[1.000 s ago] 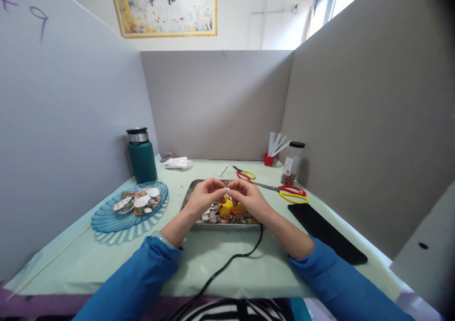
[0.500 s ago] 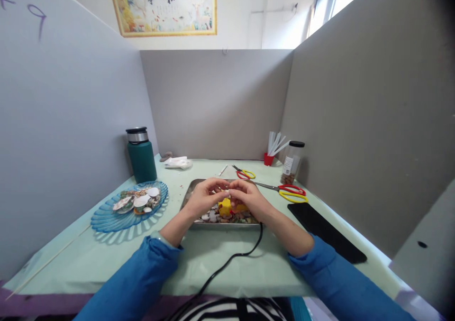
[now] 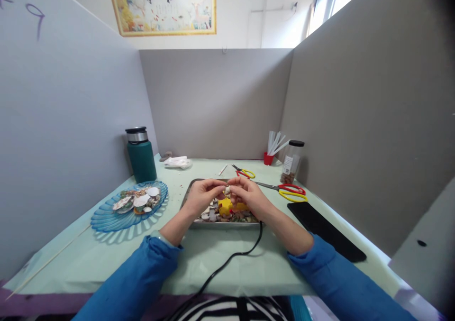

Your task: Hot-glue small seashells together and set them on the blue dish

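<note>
Both my hands meet above a metal tray [image 3: 227, 225] that holds shells and small stones [image 3: 212, 215]. Between the thumb and fingers of my right hand [image 3: 249, 195] is a small whitish piece [image 3: 228, 188], which looks like a shell. My left hand [image 3: 202, 195] is closed in a pinch right beside that piece; whether its fingertips hold anything is too small to tell. Beneath the hands in the tray lies a yellow tool [image 3: 225, 207] with a red part, seemingly a hot glue gun, partly hidden by my right hand. A black cord [image 3: 234, 255] runs from the tray toward me.
Shells fill a blue scalloped plate [image 3: 103, 219] at left, near a green bottle [image 3: 141, 160]. Two scissors [image 3: 293, 193] [image 3: 245, 173], a jar [image 3: 292, 164], a red cup [image 3: 268, 159] of translucent sticks and a black slab [image 3: 325, 231] are at right. Grey partitions surround the table.
The fingertips have shifted slightly, and the small whitish piece between them now shows more clearly. The tray and the things around it have stayed put.
</note>
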The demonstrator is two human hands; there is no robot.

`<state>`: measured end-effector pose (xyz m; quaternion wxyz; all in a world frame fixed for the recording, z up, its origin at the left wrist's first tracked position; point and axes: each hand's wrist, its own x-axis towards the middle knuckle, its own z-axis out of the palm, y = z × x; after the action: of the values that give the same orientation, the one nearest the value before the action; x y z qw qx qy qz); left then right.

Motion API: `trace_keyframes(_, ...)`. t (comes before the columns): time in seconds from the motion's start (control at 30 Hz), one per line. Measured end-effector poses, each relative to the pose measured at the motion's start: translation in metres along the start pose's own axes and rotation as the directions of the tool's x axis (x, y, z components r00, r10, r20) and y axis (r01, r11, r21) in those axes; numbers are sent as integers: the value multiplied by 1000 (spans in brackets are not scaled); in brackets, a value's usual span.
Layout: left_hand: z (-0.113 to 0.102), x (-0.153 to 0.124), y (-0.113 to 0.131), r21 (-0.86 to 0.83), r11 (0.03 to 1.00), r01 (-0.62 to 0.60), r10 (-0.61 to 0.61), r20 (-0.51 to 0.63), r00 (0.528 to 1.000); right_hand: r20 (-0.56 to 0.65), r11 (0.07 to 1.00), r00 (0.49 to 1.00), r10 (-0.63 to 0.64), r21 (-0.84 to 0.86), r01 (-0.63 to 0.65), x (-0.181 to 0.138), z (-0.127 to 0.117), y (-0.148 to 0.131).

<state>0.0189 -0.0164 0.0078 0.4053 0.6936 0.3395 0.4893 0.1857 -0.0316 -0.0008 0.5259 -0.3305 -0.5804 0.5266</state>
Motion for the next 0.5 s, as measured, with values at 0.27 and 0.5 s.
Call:
trace_keyframes(0.27, -2, 3, -1, -119, 990, 69, -85, -129, 988, -4, 912, 980, -197, -367, 182, 0, -5, -2)
trace_keyframes(0.5, -4, 3, 0, -209, 971, 117, -144, -117, 983, 319, 587, 927, -199, -718, 373, -7, -8, -6)
